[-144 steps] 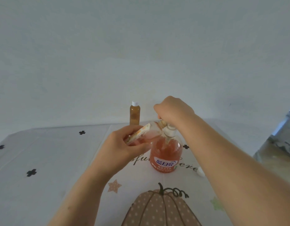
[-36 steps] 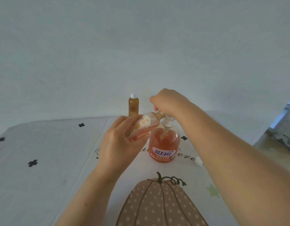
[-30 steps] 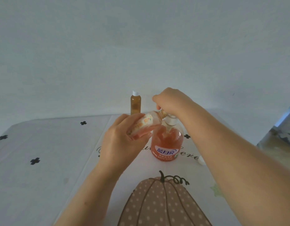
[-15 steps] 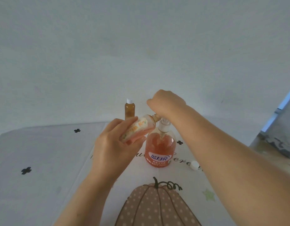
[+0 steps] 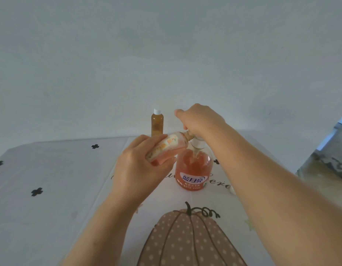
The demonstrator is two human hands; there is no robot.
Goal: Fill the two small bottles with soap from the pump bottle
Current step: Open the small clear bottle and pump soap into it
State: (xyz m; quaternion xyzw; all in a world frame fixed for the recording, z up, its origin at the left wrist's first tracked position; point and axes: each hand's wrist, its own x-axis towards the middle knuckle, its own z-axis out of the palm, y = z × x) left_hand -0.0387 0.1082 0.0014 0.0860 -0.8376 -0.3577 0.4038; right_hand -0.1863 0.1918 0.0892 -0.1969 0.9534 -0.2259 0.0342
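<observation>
Hands both occupied: left hand (image 5: 139,166) wrapped around small labelled bottle (image 5: 166,148), held tilted, neck put to spout of pump bottle (image 5: 194,167). Right hand (image 5: 199,120) closed down over pump head, nozzle hidden. Pink soap seen pooled in tilted bottle, partly filled; filling judged underway. Second small bottle (image 5: 157,122), capped, amber contents, stood upright behind pump bottle; judged already filled. White cap (image 5: 232,190) laid right of pump bottle; capping left.
</observation>
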